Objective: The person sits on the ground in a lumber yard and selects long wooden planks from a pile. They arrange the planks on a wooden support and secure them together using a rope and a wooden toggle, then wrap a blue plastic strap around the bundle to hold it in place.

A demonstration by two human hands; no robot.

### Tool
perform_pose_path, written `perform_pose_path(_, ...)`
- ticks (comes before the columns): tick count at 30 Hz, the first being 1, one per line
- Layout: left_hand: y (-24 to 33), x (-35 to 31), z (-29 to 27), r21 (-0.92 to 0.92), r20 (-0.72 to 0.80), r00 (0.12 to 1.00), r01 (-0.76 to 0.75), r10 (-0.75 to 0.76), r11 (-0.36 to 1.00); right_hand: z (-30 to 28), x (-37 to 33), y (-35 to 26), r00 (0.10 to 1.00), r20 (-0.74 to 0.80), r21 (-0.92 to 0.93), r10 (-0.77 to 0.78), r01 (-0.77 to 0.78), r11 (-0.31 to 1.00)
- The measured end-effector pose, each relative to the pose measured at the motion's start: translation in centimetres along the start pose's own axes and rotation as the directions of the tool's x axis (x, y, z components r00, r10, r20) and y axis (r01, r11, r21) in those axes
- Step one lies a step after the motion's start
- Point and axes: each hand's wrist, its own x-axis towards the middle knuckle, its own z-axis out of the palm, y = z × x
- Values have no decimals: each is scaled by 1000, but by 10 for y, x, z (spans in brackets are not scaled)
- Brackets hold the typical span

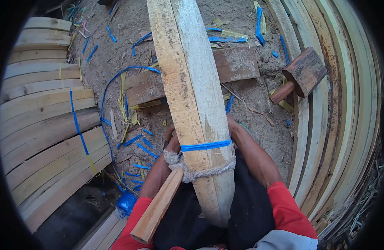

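Observation:
A long tapered bundle of pale wooden boards [185, 83] lies between my legs and slopes away from me over a wooden block [238, 64]. Blue plastic strapping [204, 146] circles the boards. Closer to me, a fuzzy grey rope [213, 171] wraps them, and a wooden stick [158, 204] is caught in it on the left side. My left hand [172, 139] is at the bundle's left edge, mostly behind the wood. On the opposite edge, my right hand [233, 126] reaches under the boards. The fingers of both hands are hidden.
Stacked boards [46, 116] stand at the left, some tied with blue strapping. Long curved boards [317, 137] line the right, with a wooden mallet [305, 73] resting against them. Blue strap scraps [146, 150] litter the sandy ground. A blue bunch of strapping [126, 202] sits lower left.

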Motion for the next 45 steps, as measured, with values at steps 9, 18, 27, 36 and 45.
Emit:
perform_pose_path(9,1,-5,-18,71,-57,996,75,-71,995,-28,21,-1,998,-27,-136,-65,60,989)
perform_pose_path(18,-10,-116,-145,-204,-623,782,-141,-18,969,-16,-80,-26,945,-155,68,-287,300,951)
perform_pose_path(27,144,-178,-54,-786,-336,913,-407,230,466,37,-92,-26,705,-284,-417,-650,520,746)
perform_pose_path(36,121,-199,-60,-806,-278,934,-354,224,475,47,-113,-16,570,-499,-529,-653,397,750)
perform_pose_path(45,131,-193,-59,-764,-301,901,-424,311,487,29,-104,-25,621,-419,-365,-662,552,750)
